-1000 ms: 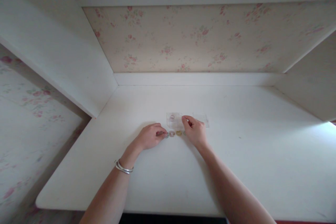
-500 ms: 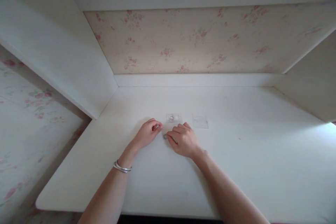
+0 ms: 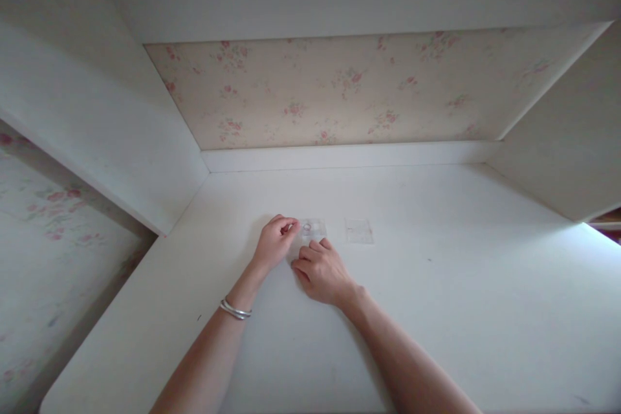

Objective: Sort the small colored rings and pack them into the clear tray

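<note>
On a flat white tabletop [image 3: 460, 310], the fingertips of the left hand [image 3: 273, 244] bunch at the left edge of a clear rectangular plastic case [image 3: 319, 227] showing a small ring-like piece [image 3: 306, 228] — any pinch is unclear. The right hand [image 3: 323, 273] curls near its front edge, fingertips hidden. A clear square plastic piece [image 3: 359, 231] lies apart — tabletop stretching wide rightward.

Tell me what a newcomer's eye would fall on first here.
First come the left hand and right hand, close together by a clear case on the white desk. Silver bangles stand out below the left hand in the view. Behind, a pink-flowered panel spans the back.
</note>
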### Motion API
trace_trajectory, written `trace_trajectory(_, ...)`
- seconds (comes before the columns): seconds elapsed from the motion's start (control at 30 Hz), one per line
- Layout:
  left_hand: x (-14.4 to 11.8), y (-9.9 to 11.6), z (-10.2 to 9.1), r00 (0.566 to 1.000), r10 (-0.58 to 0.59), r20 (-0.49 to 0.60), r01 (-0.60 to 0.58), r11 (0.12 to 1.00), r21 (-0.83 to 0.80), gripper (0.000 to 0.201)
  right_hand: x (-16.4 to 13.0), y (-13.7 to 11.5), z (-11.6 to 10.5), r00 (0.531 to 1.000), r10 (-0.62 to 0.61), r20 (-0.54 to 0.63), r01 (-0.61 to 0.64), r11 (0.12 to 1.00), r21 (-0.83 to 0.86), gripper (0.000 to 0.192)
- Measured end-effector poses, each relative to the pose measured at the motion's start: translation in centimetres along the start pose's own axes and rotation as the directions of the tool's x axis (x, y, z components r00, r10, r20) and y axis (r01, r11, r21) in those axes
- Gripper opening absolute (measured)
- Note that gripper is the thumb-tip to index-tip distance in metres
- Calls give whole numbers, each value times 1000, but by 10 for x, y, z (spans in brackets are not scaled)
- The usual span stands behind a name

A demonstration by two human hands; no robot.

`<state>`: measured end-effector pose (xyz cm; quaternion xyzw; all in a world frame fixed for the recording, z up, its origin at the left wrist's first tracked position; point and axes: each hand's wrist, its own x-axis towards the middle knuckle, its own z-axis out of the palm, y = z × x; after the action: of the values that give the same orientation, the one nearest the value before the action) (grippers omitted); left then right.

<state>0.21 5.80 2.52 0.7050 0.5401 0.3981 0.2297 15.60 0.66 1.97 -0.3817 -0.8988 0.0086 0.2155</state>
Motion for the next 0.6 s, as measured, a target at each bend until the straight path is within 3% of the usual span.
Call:
trace_trajectory(0.3, 16, -11, 18, 995, -82, 60, 79, 996, 45, 25, 0, 2, -2, 999, 6, -53, -4, 999, 48, 19)
trace_trajectory(0.43, 4, -14, 4, 997, -67, 33, 67, 998, 4, 29, 0, 5, 0, 993, 72, -95, -60, 991, 121, 21)
trace_trajectory(0.6, -29, -10, -19, 986, -39, 162, 32, 998, 46, 29, 1, 16, 5, 925, 278, -258, -215, 945, 246, 22)
